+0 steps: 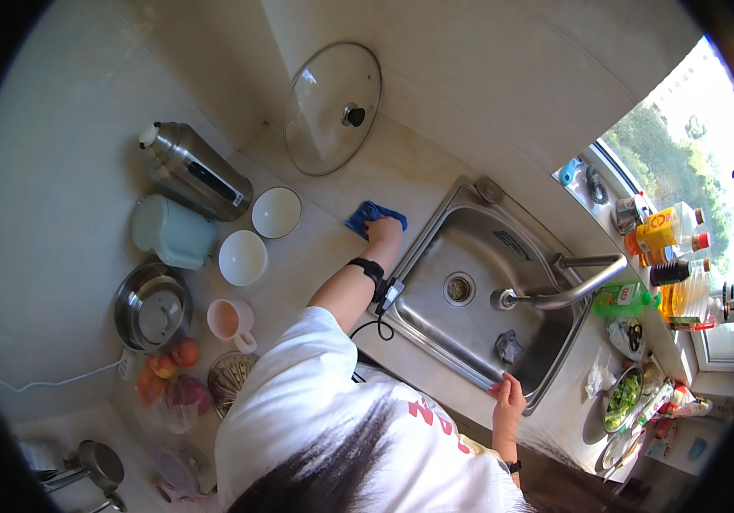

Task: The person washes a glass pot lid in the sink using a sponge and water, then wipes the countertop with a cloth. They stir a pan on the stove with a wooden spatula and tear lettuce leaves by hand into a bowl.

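My left hand (385, 232), a black band on its wrist, presses a crumpled blue cloth (362, 217) against the pale countertop (335, 256), just left of the sink. Part of the cloth is hidden under my fingers. At the near edge of the stainless steel sink (434, 256), my right hand (509, 399) rests its fingertips on the rim and holds no loose object. Inside the basin lie a drain strainer (458, 288) and a crumpled grey piece of material (508, 347). The metal faucet (559, 298) reaches over the basin from the window side.
Two white bowls (243, 258), a pink mug (231, 320), a steel thermos (197, 170) and a light green container (173, 231) stand left. A glass lid (333, 109) leans against the wall. Bottles (662, 231) line the windowsill; a bowl of greens (623, 399) sits right.
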Available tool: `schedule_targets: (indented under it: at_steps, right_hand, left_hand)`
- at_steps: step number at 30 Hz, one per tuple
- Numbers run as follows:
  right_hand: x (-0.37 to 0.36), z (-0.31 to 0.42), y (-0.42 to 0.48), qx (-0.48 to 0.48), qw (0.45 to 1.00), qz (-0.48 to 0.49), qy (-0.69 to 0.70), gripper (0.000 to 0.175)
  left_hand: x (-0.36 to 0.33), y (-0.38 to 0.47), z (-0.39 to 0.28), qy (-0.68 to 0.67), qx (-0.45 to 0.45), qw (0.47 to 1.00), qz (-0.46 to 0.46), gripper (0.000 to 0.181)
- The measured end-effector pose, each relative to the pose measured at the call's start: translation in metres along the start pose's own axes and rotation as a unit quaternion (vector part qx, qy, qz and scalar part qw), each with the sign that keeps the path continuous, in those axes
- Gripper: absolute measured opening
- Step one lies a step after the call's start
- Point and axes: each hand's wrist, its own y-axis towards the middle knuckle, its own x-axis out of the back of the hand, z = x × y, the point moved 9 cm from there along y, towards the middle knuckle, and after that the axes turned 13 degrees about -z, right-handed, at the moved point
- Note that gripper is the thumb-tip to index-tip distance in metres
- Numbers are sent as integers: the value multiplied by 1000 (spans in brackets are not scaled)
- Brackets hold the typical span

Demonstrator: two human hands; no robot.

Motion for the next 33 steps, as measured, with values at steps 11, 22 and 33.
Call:
schedule_targets:
  at_steps: [11, 22, 33]
  right_hand:
    - [-4, 16, -3, 34, 998, -18, -50, 21]
    - [6, 7, -18, -27, 995, -61, -80, 19]
    - [-38, 50, 7, 153, 969, 30, -192, 25]
  left_hand:
    - [50, 13, 6, -17, -100, 964, -247, 68]
    - [104, 150, 7, -53, -101, 964, -238, 81]
    - [66, 56, -11, -117, -200, 916, -327, 61]
